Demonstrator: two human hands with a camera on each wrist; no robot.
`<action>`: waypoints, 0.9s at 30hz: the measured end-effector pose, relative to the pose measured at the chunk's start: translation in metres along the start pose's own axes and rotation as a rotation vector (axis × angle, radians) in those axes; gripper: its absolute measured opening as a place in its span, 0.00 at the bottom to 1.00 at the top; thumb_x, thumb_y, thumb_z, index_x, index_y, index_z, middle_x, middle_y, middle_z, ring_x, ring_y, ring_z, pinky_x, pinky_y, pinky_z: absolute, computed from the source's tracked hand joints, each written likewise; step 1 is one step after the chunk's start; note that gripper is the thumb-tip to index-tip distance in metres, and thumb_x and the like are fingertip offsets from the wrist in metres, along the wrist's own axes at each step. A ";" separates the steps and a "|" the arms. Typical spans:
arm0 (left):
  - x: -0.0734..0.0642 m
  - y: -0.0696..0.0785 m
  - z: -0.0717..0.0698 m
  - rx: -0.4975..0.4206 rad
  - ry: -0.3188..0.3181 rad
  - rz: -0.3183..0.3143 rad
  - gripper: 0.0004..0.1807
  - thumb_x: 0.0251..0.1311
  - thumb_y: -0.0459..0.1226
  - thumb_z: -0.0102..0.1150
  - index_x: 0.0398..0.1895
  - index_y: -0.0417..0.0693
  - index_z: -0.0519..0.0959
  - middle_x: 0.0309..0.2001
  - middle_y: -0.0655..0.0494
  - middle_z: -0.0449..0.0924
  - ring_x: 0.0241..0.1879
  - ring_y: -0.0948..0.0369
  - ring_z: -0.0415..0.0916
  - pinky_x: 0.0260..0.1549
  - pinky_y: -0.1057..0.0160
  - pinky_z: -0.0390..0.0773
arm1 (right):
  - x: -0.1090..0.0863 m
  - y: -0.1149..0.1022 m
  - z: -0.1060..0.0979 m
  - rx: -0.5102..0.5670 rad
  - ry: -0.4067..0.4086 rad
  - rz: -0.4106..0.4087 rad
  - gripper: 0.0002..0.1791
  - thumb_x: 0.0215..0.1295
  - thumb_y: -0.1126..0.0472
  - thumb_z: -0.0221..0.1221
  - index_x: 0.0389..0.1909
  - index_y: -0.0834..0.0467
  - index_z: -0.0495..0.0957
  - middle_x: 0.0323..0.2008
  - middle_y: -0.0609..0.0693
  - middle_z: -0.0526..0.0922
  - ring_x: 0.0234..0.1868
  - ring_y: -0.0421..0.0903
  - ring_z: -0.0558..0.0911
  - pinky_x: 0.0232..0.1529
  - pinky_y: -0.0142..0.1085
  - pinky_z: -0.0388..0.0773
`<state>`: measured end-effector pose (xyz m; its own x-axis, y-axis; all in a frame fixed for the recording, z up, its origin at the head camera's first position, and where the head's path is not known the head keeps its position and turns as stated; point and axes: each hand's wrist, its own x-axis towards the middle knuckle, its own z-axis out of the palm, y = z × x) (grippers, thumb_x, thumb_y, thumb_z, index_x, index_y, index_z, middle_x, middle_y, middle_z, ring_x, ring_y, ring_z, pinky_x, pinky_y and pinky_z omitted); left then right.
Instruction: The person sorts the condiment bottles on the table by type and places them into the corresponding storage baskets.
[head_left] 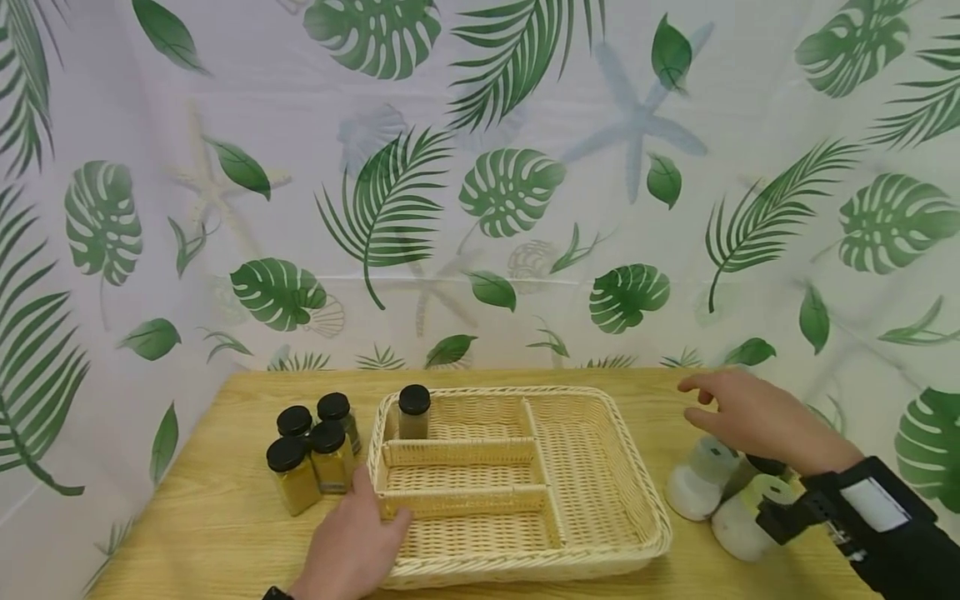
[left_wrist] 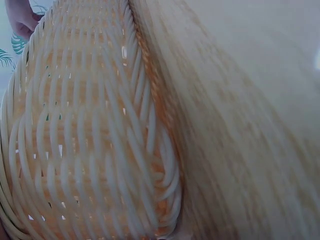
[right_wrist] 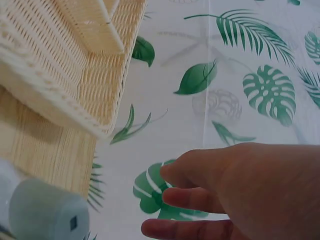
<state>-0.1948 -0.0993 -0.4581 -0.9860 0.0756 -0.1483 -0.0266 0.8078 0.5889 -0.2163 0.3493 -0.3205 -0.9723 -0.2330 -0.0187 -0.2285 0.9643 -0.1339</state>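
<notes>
Wicker basket (head_left: pixel 588 475) on wood table (head_left: pixel 202 533) | leaf-print backdrop (head_left: pixel 540 333) | left hand (head_left: pixel 352 533) grips it | right hand (head_left: pixel 750 411) half-uncurled, empty

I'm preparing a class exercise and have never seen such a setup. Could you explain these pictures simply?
There is no robot: these are a person's two bare hands. The wide picture comes from a camera worn on the head; the other two from one on each wrist.

On a yellowish wood-grain table stands a pale, woven, rectangular basket with compartments. Inside is one see-through jar with a black lid; four more such jars stand left of the basket. To its right are two whitish bottles with pale caps and a partly hidden, dark-lidded container. Behind hangs a white sheet with green leaves.

The left hand holds the basket's left rim; the left wrist picture shows its side close up. The right hand hovers near the bottles, holding nothing.
</notes>
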 end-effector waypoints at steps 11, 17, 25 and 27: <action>-0.002 0.000 0.000 0.011 0.008 0.005 0.50 0.60 0.56 0.52 0.69 0.27 0.45 0.45 0.33 0.79 0.28 0.54 0.77 0.25 0.51 0.76 | -0.021 0.040 0.008 0.001 -0.084 0.068 0.24 0.61 0.54 0.59 0.52 0.67 0.76 0.37 0.63 0.80 0.31 0.50 0.78 0.26 0.45 0.76; -0.002 0.000 -0.001 0.014 0.023 0.014 0.49 0.60 0.55 0.52 0.68 0.28 0.47 0.45 0.33 0.78 0.29 0.53 0.78 0.25 0.51 0.76 | -0.025 0.053 0.012 0.010 -0.122 0.123 0.25 0.61 0.53 0.58 0.53 0.66 0.75 0.40 0.65 0.80 0.33 0.51 0.78 0.26 0.45 0.76; -0.002 0.001 -0.001 -0.004 0.023 0.020 0.47 0.60 0.54 0.52 0.68 0.28 0.47 0.45 0.33 0.79 0.28 0.53 0.77 0.24 0.51 0.76 | -0.029 0.065 0.020 -0.036 -0.137 0.151 0.24 0.59 0.53 0.60 0.51 0.66 0.77 0.39 0.63 0.81 0.35 0.54 0.79 0.27 0.49 0.77; -0.003 0.001 0.000 -0.004 0.029 0.023 0.47 0.60 0.54 0.52 0.68 0.28 0.48 0.45 0.33 0.78 0.29 0.52 0.78 0.25 0.50 0.76 | -0.030 0.066 0.022 -0.043 -0.139 0.156 0.25 0.58 0.53 0.60 0.51 0.66 0.77 0.39 0.62 0.81 0.34 0.54 0.79 0.27 0.48 0.77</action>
<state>-0.1922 -0.0987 -0.4564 -0.9907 0.0774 -0.1118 -0.0043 0.8039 0.5947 -0.2011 0.4175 -0.3505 -0.9805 -0.0924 -0.1732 -0.0802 0.9939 -0.0763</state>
